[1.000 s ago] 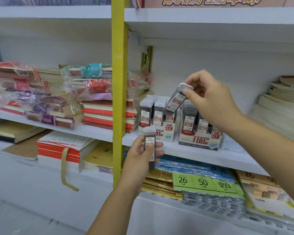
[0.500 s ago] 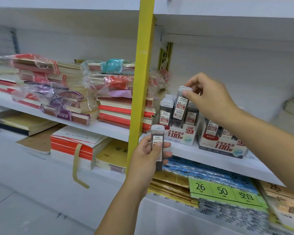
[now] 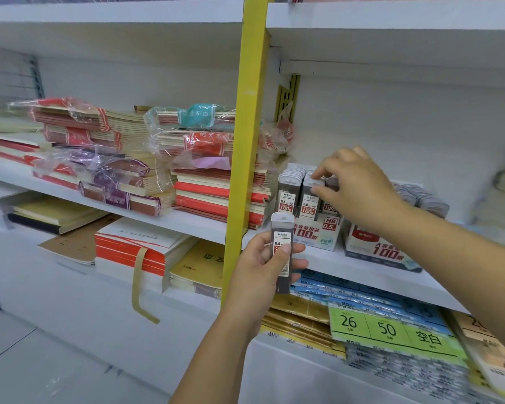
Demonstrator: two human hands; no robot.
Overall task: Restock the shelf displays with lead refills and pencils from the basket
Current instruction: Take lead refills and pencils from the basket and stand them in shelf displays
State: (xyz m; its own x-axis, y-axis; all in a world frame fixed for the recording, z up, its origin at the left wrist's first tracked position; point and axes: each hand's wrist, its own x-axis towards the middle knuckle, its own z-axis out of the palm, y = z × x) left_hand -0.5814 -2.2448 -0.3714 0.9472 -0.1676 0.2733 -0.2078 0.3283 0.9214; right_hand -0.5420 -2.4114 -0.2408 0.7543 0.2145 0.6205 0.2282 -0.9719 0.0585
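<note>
"Grey lead refill case point(image 3: 281, 252): left hand point(image 3: 260, 266) gripped it?"
"Yes, upright, before the shelf's point(image 3: 362, 272) front edge."
"Right hand point(image 3: 359, 185)?"
"It had lowered its refill point(image 3: 310, 196) into the 0.5 display box point(image 3: 318, 233), fingertips point(image 3: 317, 174) still pinching the cap. One restocked."

Smoky see-through plastic, smooth and faintly shiny, with a white cap and paper label on the held refill case point(image 3: 280, 233). Same plastic on the boxed refill cases point(image 3: 286, 196). Glossy printed card for the display box point(image 3: 318, 234). Crinkled clear film, shiny, round the notebook bundles point(image 3: 114, 170), matt paper edges beneath. Smooth painted metal on the yellow post point(image 3: 247, 141) and white shelf point(image 3: 333, 259).
</note>
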